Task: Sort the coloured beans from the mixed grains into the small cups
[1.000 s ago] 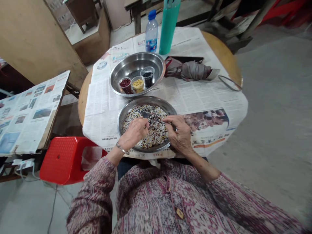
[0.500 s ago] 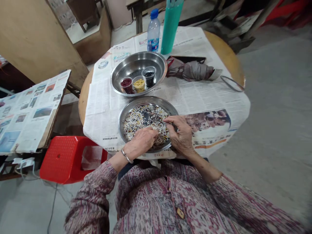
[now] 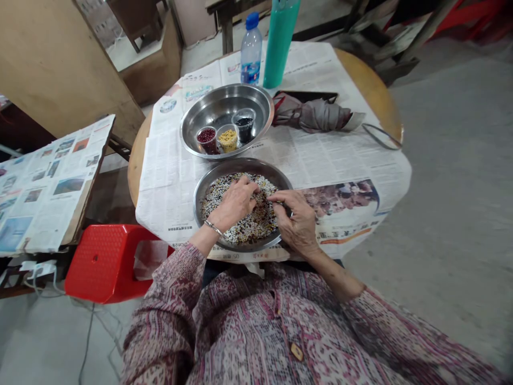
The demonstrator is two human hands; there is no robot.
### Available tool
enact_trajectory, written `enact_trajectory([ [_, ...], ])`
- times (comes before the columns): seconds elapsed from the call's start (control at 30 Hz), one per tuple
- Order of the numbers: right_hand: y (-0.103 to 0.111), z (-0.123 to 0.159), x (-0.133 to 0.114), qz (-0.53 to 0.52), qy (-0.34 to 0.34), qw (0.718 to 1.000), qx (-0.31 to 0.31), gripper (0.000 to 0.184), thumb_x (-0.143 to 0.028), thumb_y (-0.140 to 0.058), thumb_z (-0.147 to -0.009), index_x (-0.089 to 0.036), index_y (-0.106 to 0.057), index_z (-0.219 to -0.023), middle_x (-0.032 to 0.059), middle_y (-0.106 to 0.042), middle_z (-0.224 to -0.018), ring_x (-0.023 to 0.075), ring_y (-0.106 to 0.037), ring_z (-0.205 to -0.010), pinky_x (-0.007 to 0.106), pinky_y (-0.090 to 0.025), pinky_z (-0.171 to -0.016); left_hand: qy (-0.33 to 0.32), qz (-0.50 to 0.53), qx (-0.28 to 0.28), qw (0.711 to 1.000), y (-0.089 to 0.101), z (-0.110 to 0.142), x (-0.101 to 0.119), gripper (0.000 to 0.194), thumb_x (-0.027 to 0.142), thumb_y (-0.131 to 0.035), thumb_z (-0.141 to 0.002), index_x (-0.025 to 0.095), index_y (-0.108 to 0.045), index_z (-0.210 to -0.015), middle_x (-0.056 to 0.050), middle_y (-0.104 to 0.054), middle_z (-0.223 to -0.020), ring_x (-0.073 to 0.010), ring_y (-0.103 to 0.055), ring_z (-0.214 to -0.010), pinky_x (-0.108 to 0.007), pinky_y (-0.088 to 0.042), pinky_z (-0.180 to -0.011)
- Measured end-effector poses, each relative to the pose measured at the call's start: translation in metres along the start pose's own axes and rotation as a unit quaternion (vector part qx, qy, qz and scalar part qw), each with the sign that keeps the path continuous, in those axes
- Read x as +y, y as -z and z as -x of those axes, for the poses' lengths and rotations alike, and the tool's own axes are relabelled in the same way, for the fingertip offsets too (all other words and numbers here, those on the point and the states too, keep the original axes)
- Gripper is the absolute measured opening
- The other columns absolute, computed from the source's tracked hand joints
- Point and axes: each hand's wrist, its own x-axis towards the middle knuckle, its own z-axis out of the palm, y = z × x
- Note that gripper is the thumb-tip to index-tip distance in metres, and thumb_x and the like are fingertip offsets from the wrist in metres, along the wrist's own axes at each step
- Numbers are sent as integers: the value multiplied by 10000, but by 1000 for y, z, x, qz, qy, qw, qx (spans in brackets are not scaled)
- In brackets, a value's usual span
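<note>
A shallow metal basin (image 3: 204, 179) near the front of the table holds mixed grains and beans, white, yellow and dark. My left hand (image 3: 237, 202) is over it with the fingers bent down into the mix and the thumb apart from them. At the basin's right side, my right hand (image 3: 297, 220) reaches over the rim, thumb and forefinger drawn close together; anything pinched there is too small to make out. Behind stands a deeper metal basin (image 3: 218, 101) with three clear cups: dark red beans (image 3: 206, 137), yellow beans (image 3: 227, 139) and black beans (image 3: 244, 126).
Newspaper (image 3: 336, 160) covers the round table. Toward the back stand a water bottle (image 3: 251, 51) and a tall green bottle (image 3: 281, 45). A folded grey umbrella (image 3: 320, 115) lies on the right. A red stool (image 3: 104, 262) is at lower left, below another paper-covered table (image 3: 52, 182).
My left hand has moved away from my body, from the basin's near side to its middle, and the grains are spread differently. My right hand has stayed in place.
</note>
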Motion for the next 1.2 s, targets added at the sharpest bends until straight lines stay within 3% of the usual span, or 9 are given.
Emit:
enact_trajectory([
  [0.13, 0, -1, 0, 1, -5, 1000, -3, 180, -178, -541, -885, -256, -703, -890, 39, -734, -902, 230, -668, -901, 437, -521, -884, -25, 10, -33, 999, -4, 0, 4, 195, 48, -529, -870, 149, -674, -951, -71, -659, -969, -211, -620, -998, -368, -515, -955],
  [0.27, 0, -1, 0, 1, 2, 1000, -3, 189, -157, -542, -876, -260, -699, -893, 29, -736, -891, 224, -670, -901, 432, -521, -886, -28, 26, -64, 997, 3, 25, 7, 207, 47, -518, -842, 173, -675, -893, -43, -674, -918, -184, -630, -918, -346, -521, -903],
  [0.43, 1, 0, 0, 1, 10, 1000, -4, 194, -134, -542, -881, -249, -695, -912, 38, -732, -910, 225, -667, -918, 432, -522, -886, 46, -39, -122, 991, 25, 67, 4, 203, 58, -505, -869, 185, -661, -844, -50, -683, -939, -190, -635, -870, -311, -512, -769],
  [0.53, 1, 1, 1, 2, 11, 1000, -8, 195, -132, -544, -883, -245, -699, -920, 40, -733, -914, 228, -667, -923, 438, -519, -891, 67, -60, -134, 987, 37, 75, 7, 152, 112, -552, -894, 209, -669, -904, -35, -690, -972, -206, -640, -900, -318, -508, -766],
  [0.63, 1, 1, 2, 3, 11, 1000, -12, 204, -131, -541, -878, -251, -701, -920, 35, -734, -915, 230, -667, -926, 440, -519, -891, 39, -65, -82, 994, 36, 63, 14, 144, 163, -575, -922, 212, -658, -1029, -49, -659, -1095, -230, -612, -1028, -348, -520, -861],
  [0.77, 0, 1, 3, 5, 9, 1000, -6, 190, -144, -542, -886, -250, -698, -913, 40, -730, -915, 227, -664, -919, 432, -521, -890, -14, -52, -21, 998, 15, 33, 19, 367, 131, -611, -882, 185, -571, -1244, -99, -554, -1311, -264, -521, -1184, -386, -512, -970],
  [0.9, -1, 1, 4, 4, 10, 1000, -4, 178, -155, -541, -892, -244, -694, -910, 49, -732, -931, 227, -666, -920, 427, -527, -880, -53, -37, -24, 998, -5, 6, 18, 230, 81, -514, -914, 141, -611, -1114, -109, -594, -1195, -238, -560, -1116, -387, -488, -1020],
  [1.03, -1, 1, 3, 5, 8, 1000, -1, 184, -150, -533, -889, -242, -691, -907, 49, -730, -930, 224, -666, -923, 424, -527, -879, -29, -38, -14, 999, -10, -9, 14, 254, 18, -434, -903, 143, -629, -1008, -99, -637, -1060, -223, -609, -1016, -365, -516, -949],
  [1.2, 0, 0, 1, -1, 14, 1000, 0, 190, -134, -539, -885, -241, -695, -901, 47, -728, -914, 223, -663, -923, 416, -527, -877, 6, -36, 33, 999, -3, 7, -2, 196, 35, -484, -884, 151, -640, -911, -82, -658, -958, -211, -621, -958, -354, -524, -928],
])
